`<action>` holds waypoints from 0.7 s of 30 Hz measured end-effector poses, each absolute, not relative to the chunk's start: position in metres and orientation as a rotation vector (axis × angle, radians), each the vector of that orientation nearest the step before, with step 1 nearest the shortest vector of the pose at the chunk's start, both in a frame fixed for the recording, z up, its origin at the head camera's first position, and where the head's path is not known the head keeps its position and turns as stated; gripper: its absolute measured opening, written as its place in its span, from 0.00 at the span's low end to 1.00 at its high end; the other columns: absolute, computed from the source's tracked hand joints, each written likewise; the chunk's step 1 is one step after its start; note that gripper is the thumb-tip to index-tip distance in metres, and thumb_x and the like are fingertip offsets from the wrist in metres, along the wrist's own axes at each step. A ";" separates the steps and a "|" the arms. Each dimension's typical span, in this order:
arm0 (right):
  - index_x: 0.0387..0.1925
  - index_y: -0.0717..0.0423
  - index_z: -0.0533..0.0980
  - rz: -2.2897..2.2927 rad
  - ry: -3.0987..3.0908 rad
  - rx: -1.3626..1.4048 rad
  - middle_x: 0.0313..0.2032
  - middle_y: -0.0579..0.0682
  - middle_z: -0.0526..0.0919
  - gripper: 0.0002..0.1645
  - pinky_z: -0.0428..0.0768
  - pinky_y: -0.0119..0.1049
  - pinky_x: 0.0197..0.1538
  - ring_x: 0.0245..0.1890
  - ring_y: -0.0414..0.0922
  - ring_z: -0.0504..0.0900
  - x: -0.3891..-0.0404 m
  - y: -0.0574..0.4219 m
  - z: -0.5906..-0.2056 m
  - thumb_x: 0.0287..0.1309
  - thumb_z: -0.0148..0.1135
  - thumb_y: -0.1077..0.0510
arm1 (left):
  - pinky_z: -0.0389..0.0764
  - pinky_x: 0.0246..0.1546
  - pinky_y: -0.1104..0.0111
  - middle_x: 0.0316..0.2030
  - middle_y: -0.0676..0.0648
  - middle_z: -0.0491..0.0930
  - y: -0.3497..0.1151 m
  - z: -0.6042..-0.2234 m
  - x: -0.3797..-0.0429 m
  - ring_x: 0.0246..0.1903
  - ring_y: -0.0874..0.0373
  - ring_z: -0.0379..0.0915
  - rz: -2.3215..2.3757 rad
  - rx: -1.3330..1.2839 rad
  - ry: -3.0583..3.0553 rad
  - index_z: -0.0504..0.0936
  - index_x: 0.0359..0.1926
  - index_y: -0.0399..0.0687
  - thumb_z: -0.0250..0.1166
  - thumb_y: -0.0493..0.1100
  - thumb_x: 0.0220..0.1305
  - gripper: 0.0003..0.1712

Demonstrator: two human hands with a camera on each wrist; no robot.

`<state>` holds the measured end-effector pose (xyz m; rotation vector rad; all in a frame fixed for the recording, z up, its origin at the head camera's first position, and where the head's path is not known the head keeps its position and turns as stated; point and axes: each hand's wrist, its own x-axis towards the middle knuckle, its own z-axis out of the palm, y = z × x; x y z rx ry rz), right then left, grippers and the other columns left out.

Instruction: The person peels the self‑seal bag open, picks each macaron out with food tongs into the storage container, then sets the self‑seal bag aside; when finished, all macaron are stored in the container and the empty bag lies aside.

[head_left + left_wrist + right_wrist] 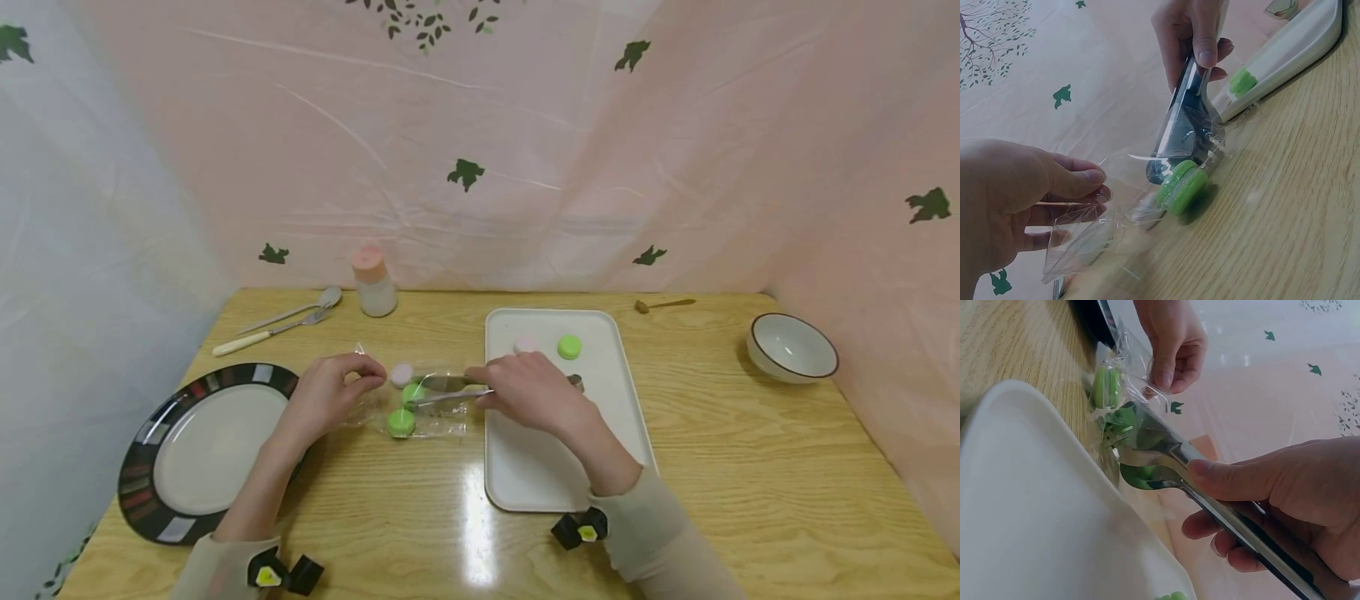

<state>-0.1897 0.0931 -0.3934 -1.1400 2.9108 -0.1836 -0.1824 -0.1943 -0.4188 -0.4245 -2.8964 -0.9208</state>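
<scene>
The left hand (pixel 330 392) is pinching the open edge of a clear plastic bag (pixel 408 408) lying on the wooden table (pixel 750 467) between the striped plate (pixel 202 450) and the white tray (pixel 555 417), while the right hand (pixel 525 387) is gripping metal tongs (pixel 442 390) whose tips are reaching into the bag around a green macaron (pixel 1182 184). The macaron is probably light and crumbly, so the tongs should be closing gently on its flat faces. Farther off, a pink macaron (pixel 525 343) and a green one (pixel 569 347) are lying on the tray.
</scene>
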 end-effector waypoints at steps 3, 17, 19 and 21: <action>0.32 0.40 0.75 -0.188 2.910 -1.136 0.22 0.37 0.78 0.09 0.63 0.31 0.18 0.19 0.36 0.68 -0.189 0.092 -0.394 0.53 0.67 0.45 | 0.78 0.39 0.60 0.32 0.55 0.85 -0.194 -0.419 -0.183 0.38 0.58 0.80 -0.920 -0.433 -2.895 0.86 0.34 0.53 0.65 0.45 0.60 0.05; 0.35 0.40 0.76 -0.185 2.918 -1.137 0.21 0.38 0.79 0.10 0.63 0.31 0.19 0.19 0.36 0.69 -0.188 0.093 -0.392 0.52 0.67 0.45 | 0.78 0.38 0.61 0.32 0.55 0.85 -0.196 -0.422 -0.184 0.36 0.59 0.80 -0.923 -0.441 -2.873 0.86 0.34 0.55 0.66 0.45 0.60 0.03; 0.38 0.40 0.77 -0.202 2.919 -1.122 0.23 0.39 0.80 0.12 0.63 0.31 0.20 0.20 0.36 0.69 -0.187 0.098 -0.389 0.53 0.66 0.45 | 0.78 0.37 0.61 0.32 0.55 0.85 -0.196 -0.422 -0.184 0.36 0.60 0.80 -0.928 -0.445 -2.874 0.86 0.34 0.55 0.66 0.45 0.60 0.03; 0.42 0.39 0.78 -0.222 2.925 -1.102 0.25 0.39 0.80 0.13 0.64 0.30 0.20 0.21 0.36 0.69 -0.185 0.105 -0.386 0.53 0.66 0.45 | 0.78 0.37 0.61 0.32 0.55 0.85 -0.196 -0.422 -0.185 0.36 0.60 0.80 -0.928 -0.450 -2.876 0.86 0.34 0.56 0.66 0.45 0.60 0.03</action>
